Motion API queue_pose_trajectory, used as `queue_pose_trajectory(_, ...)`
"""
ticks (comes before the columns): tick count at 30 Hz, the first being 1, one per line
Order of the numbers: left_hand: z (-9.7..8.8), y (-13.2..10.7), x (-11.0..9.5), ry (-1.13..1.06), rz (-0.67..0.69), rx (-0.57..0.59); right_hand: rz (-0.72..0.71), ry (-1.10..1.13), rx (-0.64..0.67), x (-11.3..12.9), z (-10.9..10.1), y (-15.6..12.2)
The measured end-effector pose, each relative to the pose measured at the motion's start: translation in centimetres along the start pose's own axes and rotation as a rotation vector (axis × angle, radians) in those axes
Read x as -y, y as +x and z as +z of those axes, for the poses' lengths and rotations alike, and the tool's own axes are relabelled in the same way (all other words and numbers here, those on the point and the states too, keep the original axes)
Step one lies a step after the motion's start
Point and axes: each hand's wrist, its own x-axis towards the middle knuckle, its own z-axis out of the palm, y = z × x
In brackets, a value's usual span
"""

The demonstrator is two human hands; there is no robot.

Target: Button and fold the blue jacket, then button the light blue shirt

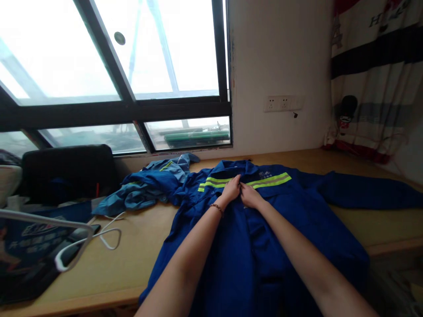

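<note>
A blue work jacket with a yellow-green reflective stripe lies spread flat on the wooden table, collar toward the window. My left hand and my right hand meet at the jacket's front placket just below the stripe. Both hands have fingers pinched together on the fabric at the chest. A beaded bracelet sits on my left wrist. One sleeve stretches out to the right across the table.
A second crumpled blue garment lies left of the jacket. A white hanger lies at the left, near a dark printed bag and a black case. Window behind, wall socket, curtain at right.
</note>
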Motion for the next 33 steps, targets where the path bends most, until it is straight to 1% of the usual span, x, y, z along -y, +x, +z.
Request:
queue_pose_trajectory(2, 0.9, -0.1, 0.4, 0.016, 0.027, 0.009, 0.016, 0.03, 0.006, 0.5, 0.7, 0.5)
queue_pose_trajectory(4, 1.2, 0.0, 1.0, 0.051, 0.003, 0.021, 0.009, 0.046, 0.008, 0.4, 1.0, 0.5)
queue_pose_trajectory(6, 1.1, 0.2, 1.3, 0.073, -0.002, 0.033, -0.005, 0.06, 0.009, -0.1, 1.0, 0.3)
queue_pose_trajectory(8, 0.7, 0.3, 1.1, 0.09, -0.003, 0.019, -0.003, 0.079, -0.003, -0.4, 0.8, 0.1)
queue_pose_trajectory(11, 0.2, -0.5, 0.5, 0.114, -0.099, -0.025, 0.068, 0.087, -0.001, -0.4, 0.6, -0.1)
queue_pose_trajectory(13, 0.0, -1.5, 0.3, 0.129, -0.167, -0.043, 0.134, 0.067, 0.016, -0.1, 0.6, 0.0)
queue_pose_trajectory(14, 0.0, -2.0, 0.4, 0.133, -0.173, -0.049, 0.173, 0.049, 0.019, 0.1, 0.7, 0.1)
queue_pose_trajectory(16, 0.0, -3.1, 0.6, 0.129, -0.124, -0.057, 0.252, 0.015, 0.014, 0.5, 0.8, 0.7)
queue_pose_trajectory(19, -0.2, -4.2, 1.1, 0.105, -0.049, -0.039, 0.354, -0.002, 0.009, 0.7, 0.9, 2.2)
queue_pose_trajectory(22, -0.6, -4.8, 1.3, 0.081, -0.044, -0.003, 0.371, 0.018, 0.024, 0.4, 0.7, 4.0)
queue_pose_trajectory(24, -0.8, -4.9, 1.3, 0.07, -0.049, 0.006, 0.342, 0.033, 0.033, 0.1, 0.2, 4.4)
queue_pose_trajectory(26, -0.9, -5.0, 1.3, 0.059, -0.044, 0.006, 0.301, 0.038, 0.035, 0.2, -0.2, 3.6)
queue_pose_trajectory(28, -0.8, -5.0, 1.4, 0.05, -0.036, -0.001, 0.295, -0.011, -0.008, 0.5, -0.5, 1.9)
queue_pose_trajectory(31, -0.7, -5.0, 1.6, 0.038, -0.022, -0.02, 0.351, -0.135, -0.078, 1.3, -0.8, -0.8)
queue_pose_trajectory(33, -0.7, -5.0, 1.7, 0.031, -0.014, -0.031, 0.389, -0.158, -0.065, 1.5, -1.3, -1.5)
